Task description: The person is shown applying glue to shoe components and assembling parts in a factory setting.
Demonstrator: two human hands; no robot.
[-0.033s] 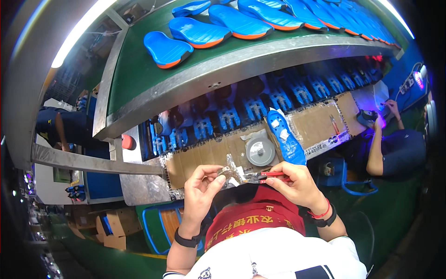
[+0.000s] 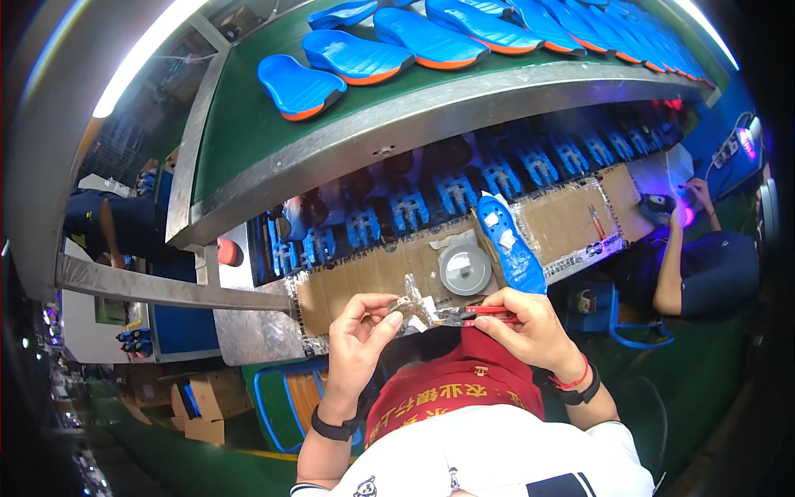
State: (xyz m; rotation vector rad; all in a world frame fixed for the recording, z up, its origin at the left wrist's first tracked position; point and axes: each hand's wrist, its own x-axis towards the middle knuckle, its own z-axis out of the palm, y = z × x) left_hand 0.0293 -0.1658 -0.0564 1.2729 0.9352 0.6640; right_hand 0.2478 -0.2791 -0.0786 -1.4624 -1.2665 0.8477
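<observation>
Between the thumb and fingers of my left hand (image 2: 360, 344) is a see-through, shiny piece like clear plastic (image 2: 416, 303), with small white bits beside it; its exact kind is unclear. My right hand (image 2: 534, 331) is closed round a pair of red-handled pliers (image 2: 495, 312). Their metal jaws point left and meet the clear piece's right side; whether they grip it cannot be made out. Just beyond my right hand lies a blue shoe sole (image 2: 517, 253) with white scraps on it. A round grey disc (image 2: 464, 270) rests on the bench beside the sole.
Cardboard (image 2: 352, 286) covers the bench. Behind it stands a row of blue sole-shaped pieces (image 2: 410, 207) with clamp-like parts. Blue soles with orange edges (image 2: 356, 58) fill a green shelf (image 2: 236, 157) above, fronted by a metal rail. At right a co-worker (image 2: 704, 273) handles a dark item.
</observation>
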